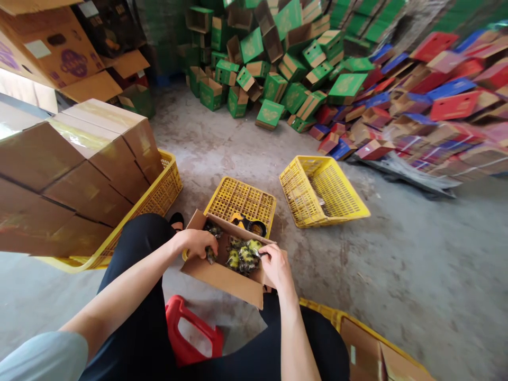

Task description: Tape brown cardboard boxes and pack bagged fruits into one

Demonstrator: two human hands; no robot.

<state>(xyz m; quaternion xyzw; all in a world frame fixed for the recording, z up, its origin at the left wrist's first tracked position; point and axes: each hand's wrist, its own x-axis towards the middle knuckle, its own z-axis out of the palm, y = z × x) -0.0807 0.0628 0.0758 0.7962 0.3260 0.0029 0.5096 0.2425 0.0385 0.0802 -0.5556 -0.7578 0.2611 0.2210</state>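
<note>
An open cardboard box (222, 284) sits between my knees, its flaps spread. Inside it lie several small yellow-green and dark items (242, 256) in shiny transparent wrapping; their exact kind is not plain. My left hand (199, 243) reaches into the box's left side, its fingers curled on a dark wrapped item (210, 255). Another dark wrapped item (213, 229) lies just beyond it. At the right side, my right hand (275, 266) pinches the edge of a yellow-green wrapped item (254, 246). Behind the box, a yellow-and-black tape dispenser (248, 223) rests on an upturned yellow crate (240, 196).
A tilted yellow crate (323, 193) stands ahead to the right. Closed cartons (91, 174) fill a yellow crate (170, 182) at my left. Another crate with cartons (369, 344) is near my right knee. A red stool (192, 330) is below. Green boxes (273, 87) and red-blue boxes (452, 106) pile up behind.
</note>
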